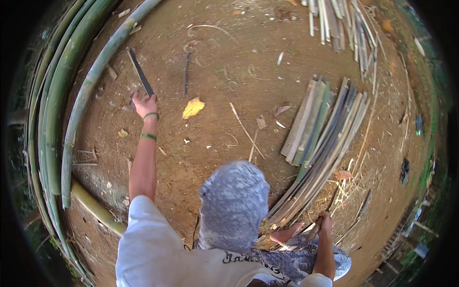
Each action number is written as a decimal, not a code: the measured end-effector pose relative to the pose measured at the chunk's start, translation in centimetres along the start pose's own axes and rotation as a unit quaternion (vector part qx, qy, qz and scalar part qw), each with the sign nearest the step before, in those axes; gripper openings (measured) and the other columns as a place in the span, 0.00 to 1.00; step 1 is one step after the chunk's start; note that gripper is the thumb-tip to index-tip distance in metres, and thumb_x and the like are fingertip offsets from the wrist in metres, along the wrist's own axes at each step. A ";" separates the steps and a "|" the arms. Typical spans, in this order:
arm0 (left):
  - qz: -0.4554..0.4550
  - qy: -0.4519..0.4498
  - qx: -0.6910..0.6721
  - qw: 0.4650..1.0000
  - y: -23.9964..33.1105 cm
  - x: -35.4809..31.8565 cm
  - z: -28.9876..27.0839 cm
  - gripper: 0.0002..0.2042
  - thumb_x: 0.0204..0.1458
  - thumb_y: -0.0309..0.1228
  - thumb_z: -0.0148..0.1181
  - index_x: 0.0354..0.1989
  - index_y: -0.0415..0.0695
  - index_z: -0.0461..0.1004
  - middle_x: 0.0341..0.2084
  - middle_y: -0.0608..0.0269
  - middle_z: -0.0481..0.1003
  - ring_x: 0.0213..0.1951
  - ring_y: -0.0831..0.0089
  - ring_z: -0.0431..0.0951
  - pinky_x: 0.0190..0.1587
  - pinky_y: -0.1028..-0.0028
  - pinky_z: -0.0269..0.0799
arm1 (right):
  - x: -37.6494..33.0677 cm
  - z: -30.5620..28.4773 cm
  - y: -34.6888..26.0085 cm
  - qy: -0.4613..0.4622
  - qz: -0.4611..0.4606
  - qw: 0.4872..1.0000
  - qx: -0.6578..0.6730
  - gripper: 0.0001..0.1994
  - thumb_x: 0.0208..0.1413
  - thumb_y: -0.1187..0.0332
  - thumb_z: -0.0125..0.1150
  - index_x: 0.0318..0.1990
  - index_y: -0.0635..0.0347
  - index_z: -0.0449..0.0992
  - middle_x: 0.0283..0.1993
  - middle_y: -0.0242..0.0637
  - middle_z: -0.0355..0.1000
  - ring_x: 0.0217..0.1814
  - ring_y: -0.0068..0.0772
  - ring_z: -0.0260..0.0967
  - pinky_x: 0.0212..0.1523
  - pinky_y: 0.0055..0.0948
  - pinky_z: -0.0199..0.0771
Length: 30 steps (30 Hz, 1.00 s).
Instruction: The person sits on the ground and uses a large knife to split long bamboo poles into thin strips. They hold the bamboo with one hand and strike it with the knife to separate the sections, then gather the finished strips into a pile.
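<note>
My left hand (145, 105) reaches far out to the upper left, shut on the handle of a long dark blade (139, 71) that points away over the dirt. Two green bands sit on that wrist. My right hand (325, 223) is low at the right, closed around the near end of a bamboo strip (315, 230) beside my bare foot (287, 234). A bundle of split bamboo strips (318, 143) fans out from near that hand toward the upper right. A grey cloth head covering (233, 203) hides the ground in front of my chest.
Several long green bamboo poles (60, 95) curve along the left side, with a yellowish pole (95, 208) lying below them. Another pile of strips (342, 24) lies at the top right. A yellow leaf (193, 107) and thin shavings are scattered on the brown dirt.
</note>
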<state>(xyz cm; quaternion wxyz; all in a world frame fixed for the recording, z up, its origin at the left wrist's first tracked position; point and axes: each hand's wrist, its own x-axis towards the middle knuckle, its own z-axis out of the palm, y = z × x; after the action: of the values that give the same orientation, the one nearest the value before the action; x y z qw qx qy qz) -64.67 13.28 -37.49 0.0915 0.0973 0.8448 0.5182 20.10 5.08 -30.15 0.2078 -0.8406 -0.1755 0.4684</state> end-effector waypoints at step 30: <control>-0.169 -0.533 0.048 0.828 8.9 -48.1 20.6 0.27 0.52 0.15 0.58 0.62 0.40 0.62 0.46 0.52 0.74 0.40 0.63 0.80 0.35 0.68 0.82 | 5.4 -1.9 8.6 0.107 -0.034 0.964 -0.239 0.24 0.37 0.58 0.66 0.39 0.72 0.80 0.40 0.61 0.78 0.47 0.57 0.78 0.48 0.45 0.76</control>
<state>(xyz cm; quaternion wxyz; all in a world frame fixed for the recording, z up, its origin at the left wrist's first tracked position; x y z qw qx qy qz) -12.38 22.38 -36.17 0.6086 0.2183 0.6920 0.3210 25.26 0.07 -37.55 0.0341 -0.9046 -0.2878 0.3127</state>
